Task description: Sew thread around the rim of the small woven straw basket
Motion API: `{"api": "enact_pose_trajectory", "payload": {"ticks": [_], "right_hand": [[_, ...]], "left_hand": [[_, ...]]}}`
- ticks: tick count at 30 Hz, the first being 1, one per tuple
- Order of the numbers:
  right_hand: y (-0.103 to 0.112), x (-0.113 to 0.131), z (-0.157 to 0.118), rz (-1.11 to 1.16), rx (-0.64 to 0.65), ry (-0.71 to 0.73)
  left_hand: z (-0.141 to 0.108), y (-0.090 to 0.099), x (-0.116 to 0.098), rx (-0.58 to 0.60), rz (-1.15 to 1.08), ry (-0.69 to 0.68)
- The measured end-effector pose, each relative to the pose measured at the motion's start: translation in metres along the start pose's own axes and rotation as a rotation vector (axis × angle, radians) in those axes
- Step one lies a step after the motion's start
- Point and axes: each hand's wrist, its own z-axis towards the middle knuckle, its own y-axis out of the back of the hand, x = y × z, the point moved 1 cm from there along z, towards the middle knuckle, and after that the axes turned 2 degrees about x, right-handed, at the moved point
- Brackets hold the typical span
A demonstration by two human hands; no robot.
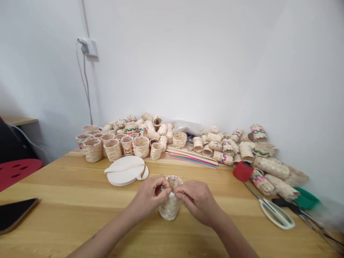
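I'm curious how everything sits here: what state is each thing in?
Front woven basket: mouth open, facing up
Left hand: grip closed at basket's rim
Right hand: grip closed, same rim
White ribbon roll: coiled, end loose
Pale-handled scissors: lying down
Phone: screen dark
Plug: in wall socket

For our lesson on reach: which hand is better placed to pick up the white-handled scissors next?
Probably the right hand: the white-handled scissors lie on its side; the left hand would have to reach across.
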Motion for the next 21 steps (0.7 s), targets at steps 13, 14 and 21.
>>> {"api": "enact_pose_trajectory", "payload": {"ticks": [13, 14, 21], "right_hand": [[-0.0079, 0.0030, 0.0006, 0.000, -0.036, 0.000], [-0.0082, 0.0030, 0.0010, -0.002, -0.023, -0.013], [-0.0025, 0.0007, 0.0023, -0.031, -0.021, -0.039]], "left_hand": [[0.0016, 0.0007, 0.0023, -0.018, 0.043, -0.013], [0.0014, 0.0010, 0.0026, -0.016, 0.046, -0.027], [-0.0025, 0.0032, 0.0070, -0.232, 0.049, -0.309]]}}
